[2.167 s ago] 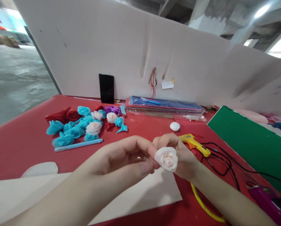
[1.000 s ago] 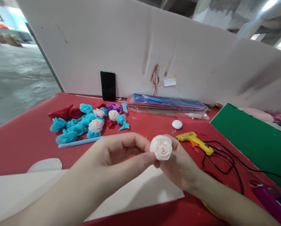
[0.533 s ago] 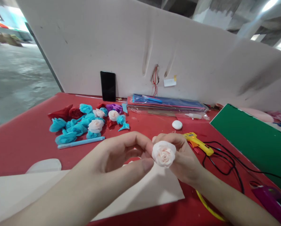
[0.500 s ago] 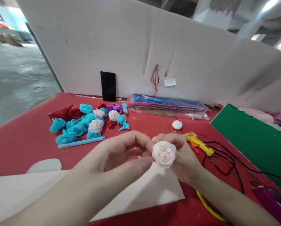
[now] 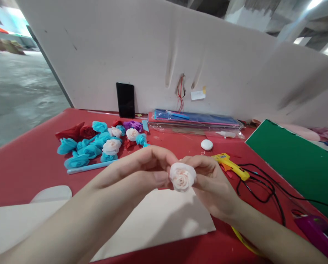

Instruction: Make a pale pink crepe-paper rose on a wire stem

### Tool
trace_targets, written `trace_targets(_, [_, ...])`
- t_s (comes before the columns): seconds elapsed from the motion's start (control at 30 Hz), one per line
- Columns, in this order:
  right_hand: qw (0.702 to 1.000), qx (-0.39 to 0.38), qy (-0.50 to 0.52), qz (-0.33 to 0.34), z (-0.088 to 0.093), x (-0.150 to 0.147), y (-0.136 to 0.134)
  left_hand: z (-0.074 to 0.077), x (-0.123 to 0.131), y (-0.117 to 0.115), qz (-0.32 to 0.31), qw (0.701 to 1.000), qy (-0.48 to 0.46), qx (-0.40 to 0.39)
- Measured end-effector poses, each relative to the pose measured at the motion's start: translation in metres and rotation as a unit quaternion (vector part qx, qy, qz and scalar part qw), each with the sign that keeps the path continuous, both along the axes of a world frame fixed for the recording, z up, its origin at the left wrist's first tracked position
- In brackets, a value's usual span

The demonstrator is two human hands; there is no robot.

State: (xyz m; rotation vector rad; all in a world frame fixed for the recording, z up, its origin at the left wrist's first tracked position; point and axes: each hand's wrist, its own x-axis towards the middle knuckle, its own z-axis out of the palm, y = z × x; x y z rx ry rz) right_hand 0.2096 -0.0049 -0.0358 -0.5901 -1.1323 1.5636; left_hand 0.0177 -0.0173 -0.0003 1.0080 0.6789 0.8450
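Observation:
A pale pink paper rose [image 5: 182,177] faces me, held up over the table between both hands. My left hand [image 5: 144,170] pinches its left edge between thumb and fingertips. From the right, my right hand [image 5: 212,179] has its fingers closed round the back of the flower, where the base is hidden. Beneath the hands lies a cream paper sheet [image 5: 158,223]. Behind my left hand is a pile of finished flowers, among them blue flowers [image 5: 91,150], a white rose [image 5: 111,147] and a dark red rose [image 5: 88,133].
A yellow glue gun [image 5: 232,167] with a black cable lies right of my right hand. Farther back are a white oval case [image 5: 207,145], wrapped paper packs [image 5: 202,119] and a black phone [image 5: 126,100]. A green board [image 5: 293,168] and a purple device [image 5: 314,233] are at right.
The rose has moved slightly left and tilted. My left hand's thumb and fingers have closed in onto its edge; my right hand still holds it.

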Motion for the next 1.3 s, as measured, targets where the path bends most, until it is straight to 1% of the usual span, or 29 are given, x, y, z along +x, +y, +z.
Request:
trace_targets(0.1, [1.000,0.004,-0.003,-0.006,0.003,-0.001,-0.005,-0.007,0.001,0.002,0.013,1.000,0.015,0.022])
trace_targets(0.2, [0.999,0.032,0.005,0.000,0.006,-0.001,-0.009,-0.010,0.000,0.003,0.011,0.998,0.045,0.034])
trace_targets(0.37, [0.998,0.068,0.007,0.007,0.008,-0.002,-0.012,-0.006,-0.001,0.006,0.024,0.997,0.052,0.056])
trace_targets(0.53, [0.997,0.082,0.013,0.000,0.009,-0.002,-0.011,-0.002,0.006,0.007,0.056,0.994,0.036,0.085])
trace_targets(0.6, [0.995,0.098,0.004,-0.017,0.009,-0.003,-0.012,-0.001,0.008,0.006,0.058,0.994,0.034,0.088])
trace_targets(0.7, [0.988,0.135,-0.010,-0.073,0.008,-0.005,-0.014,-0.001,0.008,0.004,0.080,0.994,0.020,0.076])
trace_targets(0.8, [0.980,0.156,-0.015,-0.120,0.007,-0.007,-0.016,-0.003,0.007,0.004,0.094,0.994,0.020,0.059])
trace_targets(1.03, [0.959,0.205,-0.061,-0.187,0.010,-0.008,-0.017,-0.013,0.007,0.007,0.076,0.996,-0.008,0.042])
trace_targets(1.2, [0.929,0.260,-0.111,-0.238,0.008,-0.008,-0.019,-0.014,0.011,0.004,0.105,0.993,-0.041,0.043])
trace_targets(1.3, [0.911,0.283,-0.143,-0.262,0.005,-0.006,-0.019,-0.015,0.013,0.001,0.109,0.992,-0.063,0.026])
